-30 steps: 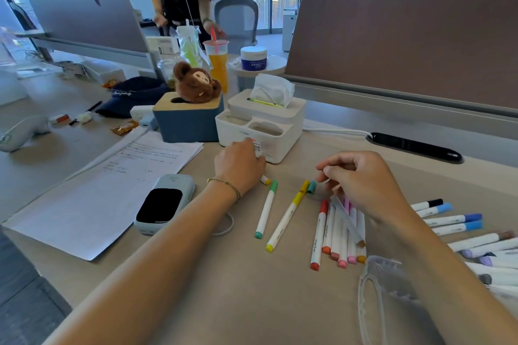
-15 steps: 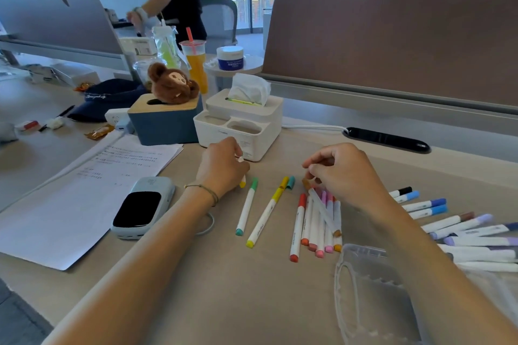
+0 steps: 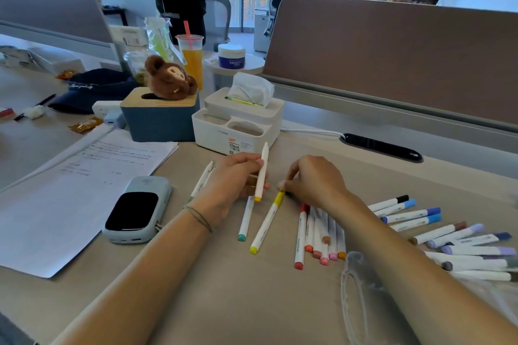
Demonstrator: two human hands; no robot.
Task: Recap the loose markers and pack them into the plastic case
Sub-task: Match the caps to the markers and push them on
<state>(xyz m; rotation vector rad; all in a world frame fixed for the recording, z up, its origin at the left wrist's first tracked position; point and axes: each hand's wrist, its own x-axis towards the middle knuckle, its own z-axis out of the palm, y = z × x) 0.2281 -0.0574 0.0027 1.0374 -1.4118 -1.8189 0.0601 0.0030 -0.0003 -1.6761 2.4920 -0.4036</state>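
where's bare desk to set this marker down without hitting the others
Bare desk lies between the forearms, bordered by the yellow marker and plastic case. Also bare between the divider and blue markers. Crowded: the red-pink row.

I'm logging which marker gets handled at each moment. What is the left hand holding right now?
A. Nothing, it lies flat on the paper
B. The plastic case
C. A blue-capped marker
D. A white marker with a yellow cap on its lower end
D: the left hand grips a white marker lifted off the desk, its yellow cap at the lower end.
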